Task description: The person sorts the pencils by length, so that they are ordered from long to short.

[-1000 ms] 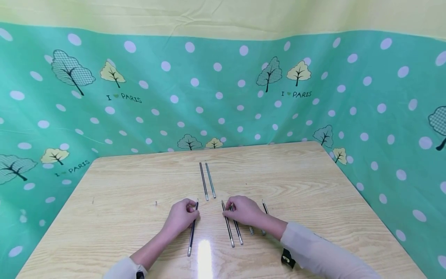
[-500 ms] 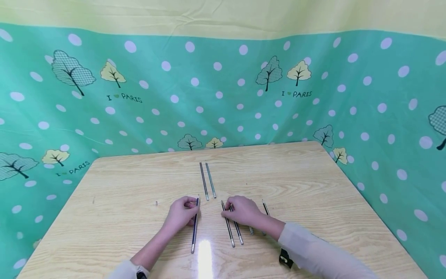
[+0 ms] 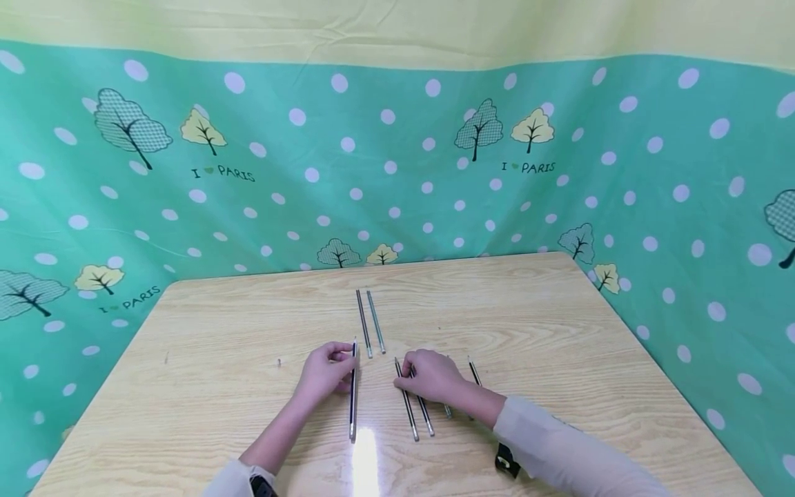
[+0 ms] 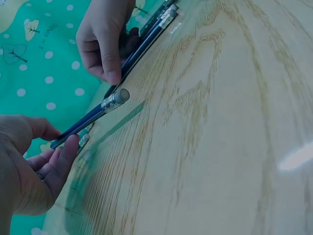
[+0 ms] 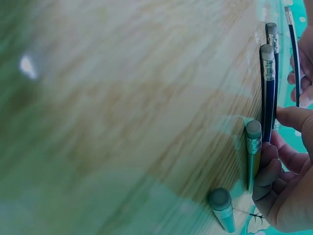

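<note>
My left hand (image 3: 324,376) pinches a dark pencil (image 3: 352,414) between thumb and fingers. In the left wrist view the eraser end (image 4: 115,99) of this pencil points toward the camera, raised off the table. To the right, my right hand (image 3: 435,376) has its thumb and curled fingers about two dark pencils (image 3: 408,414) that lie side by side, erasers toward me. The right wrist view shows thumb and fingertips against this dark pair (image 5: 269,93). Partly under the right hand and forearm lie a yellowish pencil (image 5: 253,152) and another dark one (image 3: 475,371).
Farther back on the wooden table (image 3: 248,310) lie a dark reddish pencil (image 3: 364,324) and a teal pencil (image 3: 375,323), nearly parallel. A green dotted curtain (image 3: 397,166) hangs behind and along both sides. A small dark speck (image 3: 279,362) sits left of the left hand.
My left hand has moved slightly forward, and its pencil has shifted right and turned from a slant to nearly straight away from me. The right hand stays almost still at the dark pair.
</note>
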Available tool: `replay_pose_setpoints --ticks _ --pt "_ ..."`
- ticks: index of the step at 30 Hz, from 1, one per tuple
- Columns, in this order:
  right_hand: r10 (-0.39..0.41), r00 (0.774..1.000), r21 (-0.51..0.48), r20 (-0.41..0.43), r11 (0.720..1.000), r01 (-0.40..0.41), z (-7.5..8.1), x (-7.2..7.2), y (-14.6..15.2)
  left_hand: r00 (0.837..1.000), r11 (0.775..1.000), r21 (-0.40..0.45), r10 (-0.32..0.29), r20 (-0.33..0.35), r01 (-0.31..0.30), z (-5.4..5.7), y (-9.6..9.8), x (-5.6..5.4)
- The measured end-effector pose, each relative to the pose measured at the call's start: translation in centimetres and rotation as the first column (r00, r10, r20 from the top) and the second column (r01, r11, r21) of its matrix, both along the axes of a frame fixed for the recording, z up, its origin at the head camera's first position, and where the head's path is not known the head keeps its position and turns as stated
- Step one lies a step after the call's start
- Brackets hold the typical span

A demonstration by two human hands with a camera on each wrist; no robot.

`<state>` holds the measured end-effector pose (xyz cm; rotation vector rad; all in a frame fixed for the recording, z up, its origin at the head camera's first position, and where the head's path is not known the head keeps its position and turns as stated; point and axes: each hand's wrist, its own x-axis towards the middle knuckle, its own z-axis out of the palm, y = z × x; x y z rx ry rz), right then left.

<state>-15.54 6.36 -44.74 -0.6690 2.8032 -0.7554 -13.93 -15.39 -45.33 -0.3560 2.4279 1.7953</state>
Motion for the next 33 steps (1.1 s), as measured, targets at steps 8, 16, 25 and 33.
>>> replay_pose_setpoints --ticks 8,16,25,33 --pt "0.014 1.0 0.03 -0.014 0.999 -0.013 0.04 -0.08 -0.14 1.0 1.0 0.026 -0.006 0.013 0.006 0.16 0.08 0.08" --pt "0.014 1.0 0.045 -0.005 0.999 -0.014 0.38 0.07 -0.34 1.0 1.0 0.028 0.006 0.03 -0.007 0.19 -0.03 -0.08" --pt "-0.004 1.0 0.044 0.022 0.999 0.003 0.76 0.05 -0.46 1.0 1.0 0.029 0.009 0.027 -0.01 0.24 -0.15 -0.41" --pt "-0.025 0.988 -0.095 0.152 0.995 0.039 0.86 -0.31 -0.16 1.0 0.999 0.041 0.009 0.015 -0.01 0.32 -0.22 -0.45"
